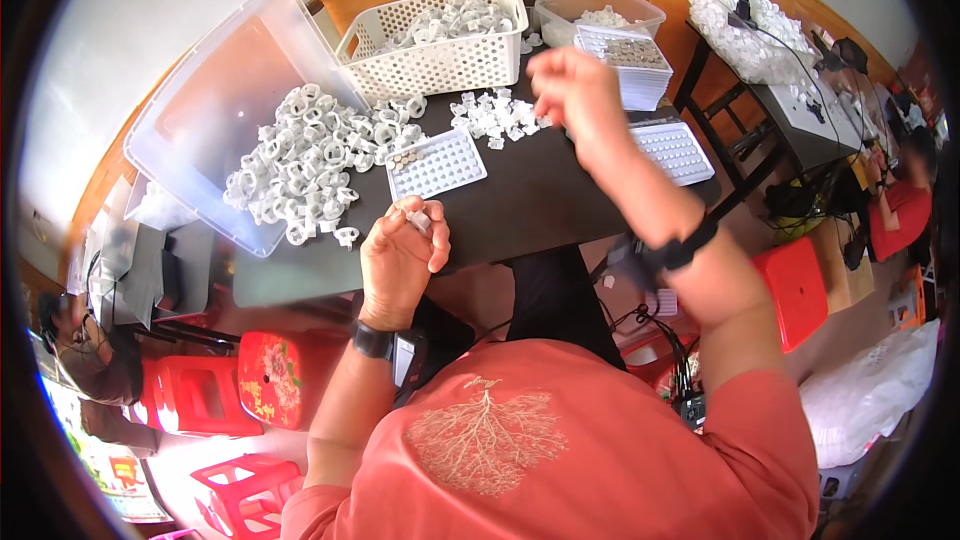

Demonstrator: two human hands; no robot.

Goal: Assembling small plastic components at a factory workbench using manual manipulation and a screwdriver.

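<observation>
Writing first: small script sits above the golden tree on the red shirt (487,435), and gold marks decorate a red stool (270,380). To the action! The left grip (398,258) pinches a small whitish piece (419,221) between thumb and fingers, just off the near edge of the dark surface (540,208); its detail is half hidden. The right grip (578,100) is up, blurred, near the stacked trays (644,90); whether it's spread or pinching, I can't tell. Beyond the left one, a pale welled tray (450,167) carries brown discs (404,159) at one end. Grey-white ring parts (305,160) heap leftward, loose white bits (495,118) lie mid-surface, a perforated basket (440,75) brims behind, and the right forearm (655,195) partly blocks another tray (680,155).
</observation>
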